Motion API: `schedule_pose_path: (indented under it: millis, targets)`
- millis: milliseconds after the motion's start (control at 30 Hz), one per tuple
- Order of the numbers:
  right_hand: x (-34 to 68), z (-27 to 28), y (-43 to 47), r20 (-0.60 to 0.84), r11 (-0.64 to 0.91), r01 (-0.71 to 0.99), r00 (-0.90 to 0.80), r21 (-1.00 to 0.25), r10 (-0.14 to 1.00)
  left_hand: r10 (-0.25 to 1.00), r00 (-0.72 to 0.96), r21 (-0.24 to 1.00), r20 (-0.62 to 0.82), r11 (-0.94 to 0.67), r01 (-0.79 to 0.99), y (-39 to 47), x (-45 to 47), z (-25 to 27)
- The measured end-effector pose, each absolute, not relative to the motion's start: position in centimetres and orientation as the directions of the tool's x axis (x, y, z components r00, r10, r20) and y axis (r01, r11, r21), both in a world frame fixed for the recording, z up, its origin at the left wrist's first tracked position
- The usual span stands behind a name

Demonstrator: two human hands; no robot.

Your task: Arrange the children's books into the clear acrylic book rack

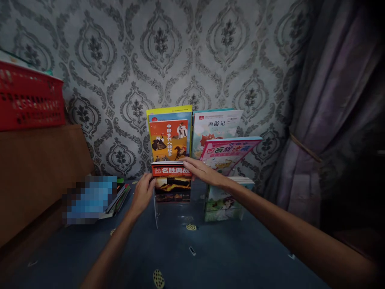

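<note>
Fingers (189, 162) of the person's right hand (201, 170) lie close together across the upper right corner of a front book (173, 188) with a red title strip. Fingers of the left hand (142, 193) curl, close together, at that book's upper left edge. Whether either hand clamps the cover from behind cannot be told, as the thumbs' hold does not show clearly. The front book stands between the two sets of fingers, its dark lower cover below them, within a clear stand (156, 214).

Just behind and above the fingers rises an orange book (168, 140), with a light-blue book (171, 117) and a yellow book (168, 108) behind it. Beyond the right fingertips, to the right, are a pink book (233, 150), tilted, and a white book (215, 124) behind it; a green book (224, 205) stands lower, beneath the right wrist.

Left of the left fingers, well apart, lies a book pile (120, 200), its top blurred. Farther left, a red basket (30, 96) sits on a brown box (45, 172). Below the fingers spreads a dark blue surface (228, 261); far to their right hangs a curtain (306, 120), gathered by a tieback (305, 147).
</note>
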State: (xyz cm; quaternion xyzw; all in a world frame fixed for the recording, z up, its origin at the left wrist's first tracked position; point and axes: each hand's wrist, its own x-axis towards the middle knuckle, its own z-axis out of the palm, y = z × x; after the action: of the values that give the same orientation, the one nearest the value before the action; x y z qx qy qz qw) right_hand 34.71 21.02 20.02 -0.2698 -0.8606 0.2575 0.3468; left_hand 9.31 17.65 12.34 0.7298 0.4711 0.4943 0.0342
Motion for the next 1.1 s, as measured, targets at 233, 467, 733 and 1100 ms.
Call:
schedule_pose_path:
  millis: [233, 467, 733, 1100]
  targets:
    - [34.7, 18.4, 21.6, 0.475, 0.653, 0.176, -0.553, -0.736, 0.685, 0.719, 0.056, 0.535, 0.692, -0.564, 0.629, 17.5, 9.3, 12.4]
    - [34.2, 17.1, 22.1, 0.502, 0.62, 0.081, -0.509, -0.781, 0.699, 0.72, -0.016, 0.574, 0.694, -0.539, 0.616, 17.8, 9.8, 11.6]
    - [34.5, 17.3, 22.8, 0.417, 0.535, 0.033, -0.588, -0.844, 0.694, 0.741, 0.009, 0.649, 0.671, -0.594, 0.476, 17.6, 9.9, 14.1]
    - [34.4, 16.9, 22.7, 0.402, 0.49, 0.084, -0.46, -0.868, 0.792, 0.715, 0.03, 0.653, 0.698, -0.654, 0.383, 18.7, 9.7, 15.8]
